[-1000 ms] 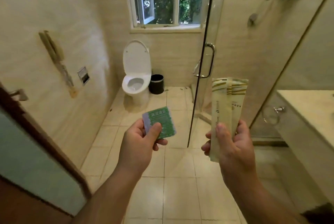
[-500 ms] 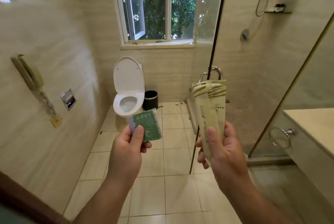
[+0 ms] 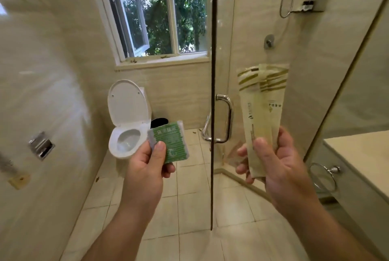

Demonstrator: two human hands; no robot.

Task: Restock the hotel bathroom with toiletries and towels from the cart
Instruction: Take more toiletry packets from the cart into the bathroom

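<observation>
My left hand [image 3: 147, 166] pinches a small green sachet [image 3: 171, 143] by its lower left corner, thumb on its face. My right hand [image 3: 275, 161] grips two long cream toiletry packets [image 3: 261, 113] with olive stripes at the top; they stand upright and overlap one another. Both hands are held out in front of me above the tiled floor, roughly level with each other. A cream vanity counter [image 3: 362, 151] runs along the right edge, right of my right hand.
An open glass shower door [image 3: 213, 71] with a chrome handle [image 3: 226, 117] stands edge-on between my hands. A white toilet [image 3: 126, 126] with its lid up sits ahead left, a black bin [image 3: 159, 122] beside it. A towel ring [image 3: 324, 176] hangs under the counter.
I have stepped further into the bathroom; the toilet, window and shower door look nearer. The doorframe at the left has left the view. Both hands hold the same packets.
</observation>
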